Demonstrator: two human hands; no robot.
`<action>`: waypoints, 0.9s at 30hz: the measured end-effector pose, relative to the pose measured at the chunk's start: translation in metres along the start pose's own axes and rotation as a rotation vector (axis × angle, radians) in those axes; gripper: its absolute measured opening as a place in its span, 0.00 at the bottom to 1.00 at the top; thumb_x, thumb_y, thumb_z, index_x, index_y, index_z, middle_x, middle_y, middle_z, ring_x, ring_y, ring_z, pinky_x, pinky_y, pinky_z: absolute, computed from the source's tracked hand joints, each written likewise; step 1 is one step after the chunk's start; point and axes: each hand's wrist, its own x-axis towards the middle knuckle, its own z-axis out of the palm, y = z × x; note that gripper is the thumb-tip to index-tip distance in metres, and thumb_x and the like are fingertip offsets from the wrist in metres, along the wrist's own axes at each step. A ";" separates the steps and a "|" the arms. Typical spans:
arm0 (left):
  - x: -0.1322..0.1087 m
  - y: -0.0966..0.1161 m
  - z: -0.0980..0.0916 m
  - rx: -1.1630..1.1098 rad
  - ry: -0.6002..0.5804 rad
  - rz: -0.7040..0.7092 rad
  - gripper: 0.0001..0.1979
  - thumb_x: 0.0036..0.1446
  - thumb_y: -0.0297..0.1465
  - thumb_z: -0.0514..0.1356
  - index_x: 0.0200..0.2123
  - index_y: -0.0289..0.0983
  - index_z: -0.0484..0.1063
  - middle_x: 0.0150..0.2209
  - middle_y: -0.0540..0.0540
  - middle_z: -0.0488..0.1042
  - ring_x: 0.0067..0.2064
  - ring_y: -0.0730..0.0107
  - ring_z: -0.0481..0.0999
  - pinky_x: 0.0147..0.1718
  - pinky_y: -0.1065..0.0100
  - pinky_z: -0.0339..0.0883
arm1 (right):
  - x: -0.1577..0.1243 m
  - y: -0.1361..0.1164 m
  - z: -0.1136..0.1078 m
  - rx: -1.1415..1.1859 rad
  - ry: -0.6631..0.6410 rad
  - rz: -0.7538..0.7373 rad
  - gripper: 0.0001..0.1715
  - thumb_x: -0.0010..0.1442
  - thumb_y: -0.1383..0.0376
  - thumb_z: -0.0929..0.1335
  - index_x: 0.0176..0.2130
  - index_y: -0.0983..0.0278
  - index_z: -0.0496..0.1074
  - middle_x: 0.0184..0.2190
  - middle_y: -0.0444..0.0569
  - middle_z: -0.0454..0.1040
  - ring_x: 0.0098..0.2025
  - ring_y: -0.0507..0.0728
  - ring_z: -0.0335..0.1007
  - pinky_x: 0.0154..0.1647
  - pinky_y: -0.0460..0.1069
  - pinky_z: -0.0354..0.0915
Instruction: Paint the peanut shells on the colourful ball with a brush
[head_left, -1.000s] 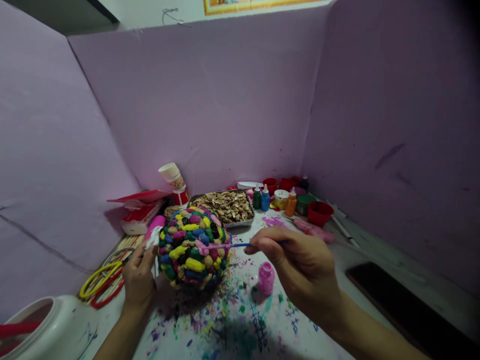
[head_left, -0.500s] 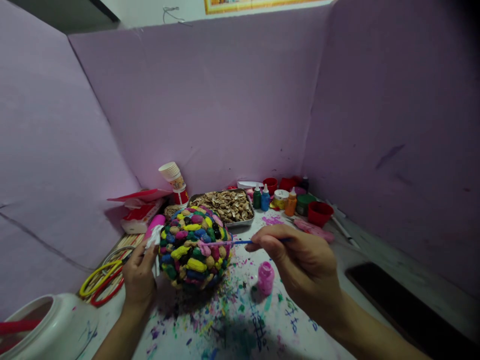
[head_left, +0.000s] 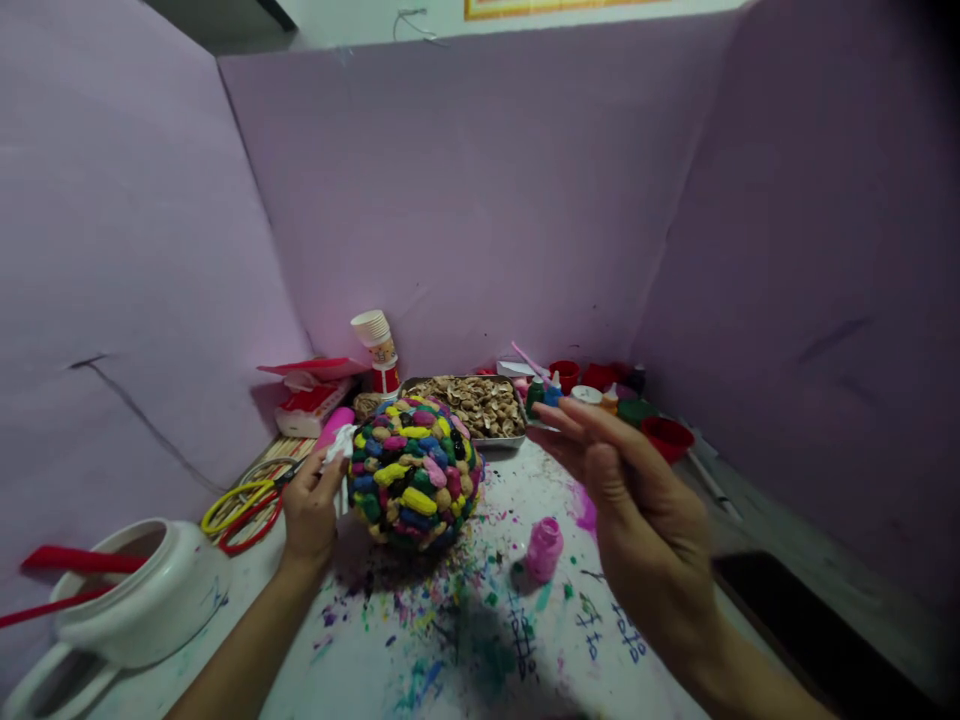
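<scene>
A round ball [head_left: 416, 475] covered in peanut-shaped pieces painted yellow, green, blue, pink and black stands on the paint-splattered table. At its left side, my left hand [head_left: 311, 510] pinches a crumpled white tissue [head_left: 341, 445] against it. My right hand [head_left: 637, 490] is raised right of the ball, fingers stretched and thumb apart. A thin paintbrush [head_left: 529, 360] with a pink end slants up beyond those fingers, its handle hidden behind them. Below and left of that hand, an uncapped pink paint bottle [head_left: 544, 550] stands upright.
Behind the ball is a tray [head_left: 510, 441] of shells. Paint bottles and red cups [head_left: 666, 437] line the back right. At left are stacked paper cups [head_left: 379, 340], a tissue box [head_left: 307, 408], scissors [head_left: 240, 515] and a white pot [head_left: 150, 610]. A dark phone [head_left: 810, 620] lies at right.
The brush tip has left the ball and now points up toward the back. My right hand has turned and its fingers have straightened. The view has shifted left.
</scene>
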 end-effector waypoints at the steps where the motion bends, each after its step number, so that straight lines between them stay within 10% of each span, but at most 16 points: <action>1: 0.000 0.000 0.000 -0.006 0.010 -0.015 0.16 0.51 0.45 0.57 0.29 0.38 0.73 0.29 0.46 0.76 0.33 0.63 0.72 0.34 0.65 0.68 | -0.003 0.002 0.003 -0.008 -0.031 0.043 0.16 0.70 0.58 0.64 0.55 0.47 0.73 0.54 0.44 0.76 0.53 0.58 0.76 0.57 0.59 0.71; 9: 0.001 0.000 -0.001 -0.081 0.021 -0.108 0.19 0.46 0.47 0.59 0.30 0.37 0.74 0.27 0.48 0.73 0.32 0.64 0.69 0.33 0.65 0.65 | -0.032 0.016 0.025 -0.119 -0.244 0.315 0.23 0.71 0.51 0.58 0.63 0.44 0.62 0.66 0.45 0.63 0.67 0.66 0.59 0.66 0.74 0.53; 27: -0.005 -0.002 0.005 -0.175 0.045 -0.159 0.19 0.49 0.47 0.57 0.32 0.37 0.74 0.34 0.45 0.78 0.39 0.60 0.74 0.40 0.63 0.66 | -0.043 0.034 0.032 -0.166 -0.328 0.224 0.21 0.72 0.55 0.57 0.62 0.47 0.60 0.70 0.46 0.56 0.69 0.62 0.55 0.69 0.66 0.52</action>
